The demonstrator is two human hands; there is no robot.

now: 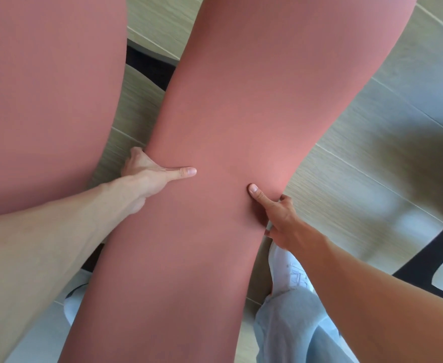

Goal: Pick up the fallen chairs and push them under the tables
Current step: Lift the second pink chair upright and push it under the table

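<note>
Chair number two, another terracotta-pink smooth plastic chair [39, 100], is seen filling the far left edge. Next over, the left hand [147, 174] is clamped on the left rim of the terracotta-pink moulded plastic chair [228, 113], thumb laid flat across the shell, fingers wrapped behind. That chair is held mid-frame over the pale wood-look floor [372, 158]. Its right rim is gripped by the right hand [275, 216], thumb on top. White sneakers [293, 276] are seen below, black chair legs [430, 258] at far right.

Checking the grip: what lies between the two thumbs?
In the head view, only bare terracotta-pink chair shell lies between the left hand and right hand thumbs; nothing else.
</note>
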